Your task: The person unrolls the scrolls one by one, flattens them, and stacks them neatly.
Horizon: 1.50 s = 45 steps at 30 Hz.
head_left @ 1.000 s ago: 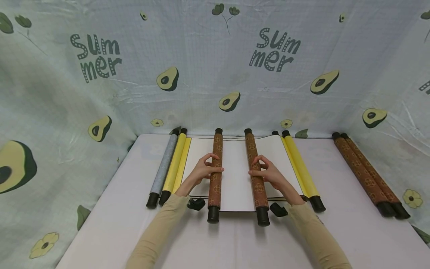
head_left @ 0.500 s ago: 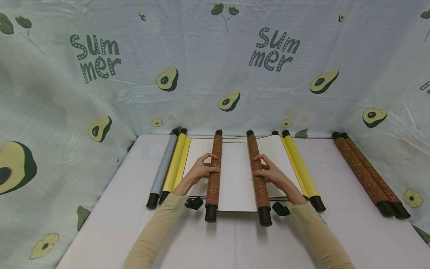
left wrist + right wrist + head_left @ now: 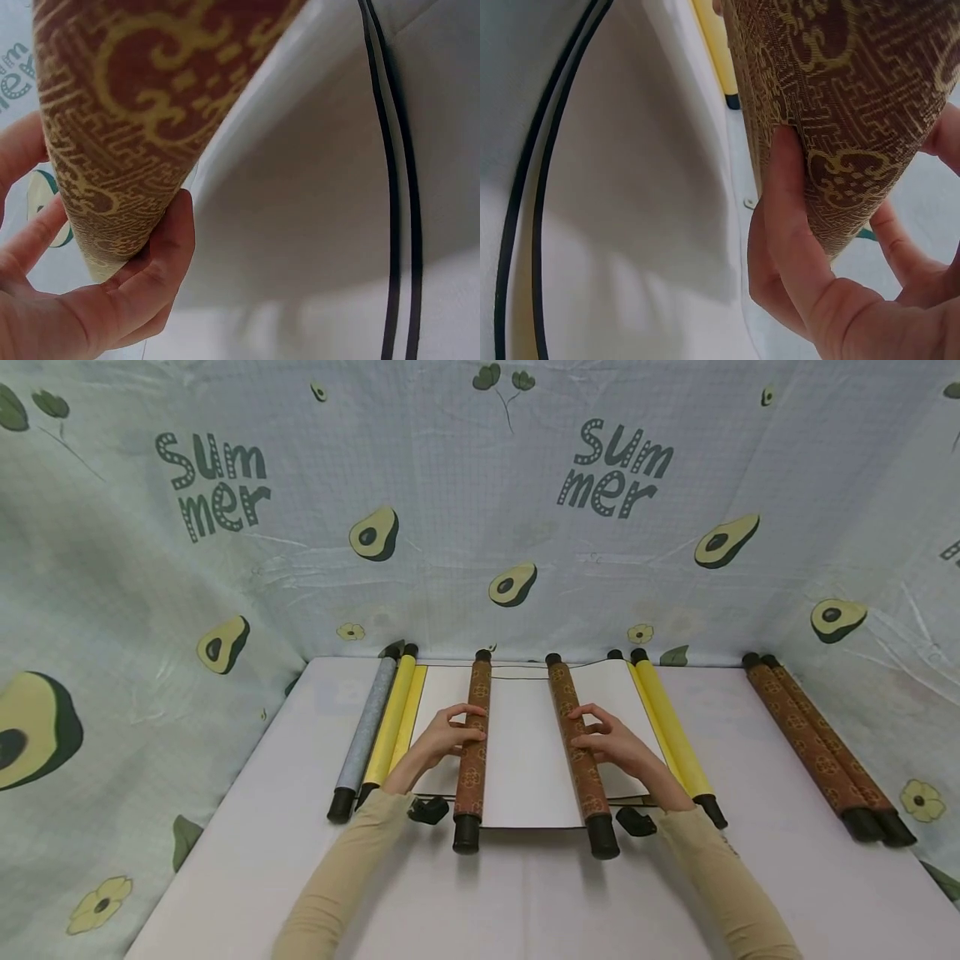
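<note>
A scroll with two brown, gold-patterned rollers lies partly unrolled, its white sheet point(image 3: 531, 760) showing between them. My left hand point(image 3: 448, 739) grips the left brown roller point(image 3: 472, 772) from its outer side, thumb and fingers around it. Around the right brown roller point(image 3: 587, 777) curl the fingers of my right hand point(image 3: 617, 747). Black knobs cap both rollers. In the left wrist view the brocade point(image 3: 142, 112) sits between thumb and fingers. The right wrist view has the same hold on its brocade point(image 3: 855, 135). Palm-side contact is hidden behind the rollers.
Beneath lies another opened white scroll with yellow rollers, one at left point(image 3: 389, 718) and one at right point(image 3: 675, 735). A grey roll point(image 3: 365, 722) lies against the left one. Two brown rolls point(image 3: 806, 743) rest far right. A printed cloth point(image 3: 450, 468) hangs behind the table.
Both hands have moved apart with the brown rollers, the left one leftward and the right one rightward. A wider strip of white sheet shows between them.
</note>
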Each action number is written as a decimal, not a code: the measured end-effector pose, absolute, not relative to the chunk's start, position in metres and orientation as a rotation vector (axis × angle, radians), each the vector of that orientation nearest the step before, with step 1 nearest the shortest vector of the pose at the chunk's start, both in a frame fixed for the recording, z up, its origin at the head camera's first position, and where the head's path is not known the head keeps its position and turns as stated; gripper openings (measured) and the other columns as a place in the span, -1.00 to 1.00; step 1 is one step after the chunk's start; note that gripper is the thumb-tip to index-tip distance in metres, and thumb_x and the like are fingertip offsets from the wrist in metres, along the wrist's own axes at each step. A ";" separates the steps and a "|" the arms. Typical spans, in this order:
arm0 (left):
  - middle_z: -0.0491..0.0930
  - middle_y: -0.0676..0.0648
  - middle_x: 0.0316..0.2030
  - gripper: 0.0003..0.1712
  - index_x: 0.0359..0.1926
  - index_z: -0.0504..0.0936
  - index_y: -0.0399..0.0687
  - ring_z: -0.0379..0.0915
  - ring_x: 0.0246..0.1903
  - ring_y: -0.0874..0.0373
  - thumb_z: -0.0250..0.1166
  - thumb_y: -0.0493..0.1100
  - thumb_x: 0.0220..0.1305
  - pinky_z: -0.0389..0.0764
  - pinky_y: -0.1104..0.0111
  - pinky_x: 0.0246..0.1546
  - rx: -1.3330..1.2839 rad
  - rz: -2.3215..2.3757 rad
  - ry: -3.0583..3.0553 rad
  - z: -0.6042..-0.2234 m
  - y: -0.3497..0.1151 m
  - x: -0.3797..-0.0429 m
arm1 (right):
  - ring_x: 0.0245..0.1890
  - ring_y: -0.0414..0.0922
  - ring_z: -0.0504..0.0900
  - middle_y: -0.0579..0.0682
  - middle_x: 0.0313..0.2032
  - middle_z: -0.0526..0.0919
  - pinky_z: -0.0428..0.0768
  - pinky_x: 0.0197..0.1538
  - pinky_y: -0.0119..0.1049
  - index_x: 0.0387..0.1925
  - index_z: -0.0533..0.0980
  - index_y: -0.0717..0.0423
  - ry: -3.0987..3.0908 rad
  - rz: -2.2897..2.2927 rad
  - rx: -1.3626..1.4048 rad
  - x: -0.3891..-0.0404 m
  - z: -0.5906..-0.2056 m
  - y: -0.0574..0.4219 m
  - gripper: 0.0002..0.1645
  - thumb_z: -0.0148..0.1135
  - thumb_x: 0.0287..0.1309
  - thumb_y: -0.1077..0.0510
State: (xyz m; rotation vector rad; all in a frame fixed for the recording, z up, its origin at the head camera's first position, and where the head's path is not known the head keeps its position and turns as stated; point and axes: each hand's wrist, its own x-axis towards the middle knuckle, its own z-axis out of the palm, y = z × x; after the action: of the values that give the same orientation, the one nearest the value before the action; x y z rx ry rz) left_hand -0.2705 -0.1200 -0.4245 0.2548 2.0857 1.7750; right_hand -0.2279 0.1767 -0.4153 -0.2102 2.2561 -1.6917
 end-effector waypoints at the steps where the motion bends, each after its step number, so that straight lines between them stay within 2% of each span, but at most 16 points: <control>1: 0.48 -0.15 -0.25 -0.54 0.05 0.45 -0.12 0.38 -0.49 0.20 0.24 -0.31 0.07 0.49 0.36 -0.53 0.259 1.769 2.088 -0.424 -0.120 -0.271 | -0.39 -0.16 0.40 0.13 -0.10 0.30 0.48 -0.33 -0.24 0.10 0.22 0.10 2.248 -1.696 -0.208 -0.228 -0.415 0.177 -0.41 0.19 0.05 0.07; 5: 0.49 -0.16 -0.23 -0.55 0.05 0.45 -0.12 0.41 -0.46 0.18 0.22 -0.28 0.08 0.52 0.32 -0.50 0.272 1.744 2.091 -0.424 -0.121 -0.272 | -0.42 -0.18 0.37 0.12 0.00 0.29 0.44 -0.36 -0.26 0.09 0.24 0.20 2.210 -1.715 -0.203 -0.228 -0.414 0.179 -0.49 0.13 0.11 0.16; 9: 0.51 -0.15 -0.25 -0.57 0.04 0.45 -0.10 0.44 -0.46 0.16 0.22 -0.26 0.08 0.54 0.31 -0.50 0.269 1.730 2.093 -0.425 -0.121 -0.274 | -0.40 -0.18 0.41 0.17 0.07 0.27 0.48 -0.36 -0.25 0.03 0.31 0.18 2.195 -1.725 -0.184 -0.229 -0.412 0.178 -0.57 0.13 0.10 0.19; 13: 0.51 -0.12 -0.29 -0.60 -0.01 0.47 -0.09 0.43 -0.45 0.16 0.25 -0.23 0.07 0.54 0.31 -0.51 0.245 1.735 2.089 -0.427 -0.119 -0.275 | -0.42 -0.17 0.42 0.17 0.00 0.33 0.50 -0.38 -0.24 -0.04 0.34 0.12 2.238 -1.705 -0.157 -0.230 -0.409 0.177 -0.59 0.17 0.06 0.11; 20: 0.44 -0.17 -0.20 -0.55 -0.06 0.43 -0.04 0.43 -0.44 0.13 0.34 -0.22 -0.02 0.52 0.36 -0.56 0.263 1.698 2.130 -0.425 -0.118 -0.274 | -0.39 -0.15 0.43 0.06 -0.19 0.38 0.52 -0.38 -0.22 -0.14 0.28 0.10 2.347 -1.623 -0.122 -0.233 -0.413 0.175 -0.49 0.31 -0.06 0.03; 29: 0.42 -0.19 -0.19 -0.53 -0.04 0.39 -0.03 0.42 -0.38 0.09 0.33 -0.26 -0.02 0.54 0.32 -0.53 0.284 1.702 2.117 -0.428 -0.120 -0.277 | -0.47 -0.16 0.44 0.06 -0.30 0.40 0.48 -0.44 -0.25 -0.10 0.19 0.05 2.386 -1.574 -0.117 -0.232 -0.410 0.176 -0.41 0.33 -0.09 0.03; 37: 0.40 -0.23 -0.16 -0.47 0.03 0.37 0.01 0.42 -0.39 0.10 0.30 -0.29 0.01 0.53 0.33 -0.53 0.294 1.700 2.089 -0.426 -0.122 -0.277 | -0.44 -0.15 0.42 0.11 -0.21 0.37 0.48 -0.41 -0.25 -0.02 0.17 0.08 2.396 -1.555 -0.111 -0.232 -0.407 0.179 -0.39 0.29 -0.04 0.08; 45: 0.36 -0.27 -0.04 -0.45 0.07 0.38 -0.08 0.44 -0.38 0.14 0.30 -0.33 0.01 0.54 0.35 -0.49 0.357 1.702 2.083 -0.428 -0.125 -0.280 | -0.37 -0.14 0.43 0.23 -0.04 0.31 0.47 -0.34 -0.25 0.05 0.19 0.13 2.380 -1.563 -0.150 -0.231 -0.404 0.184 -0.41 0.24 0.01 0.14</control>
State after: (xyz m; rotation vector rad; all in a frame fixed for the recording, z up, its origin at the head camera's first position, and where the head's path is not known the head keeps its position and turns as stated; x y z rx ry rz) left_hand -0.2800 -0.1251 -0.4285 0.3574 2.0828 1.7018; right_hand -0.2314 0.1841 -0.4044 -0.1499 2.3799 -1.5626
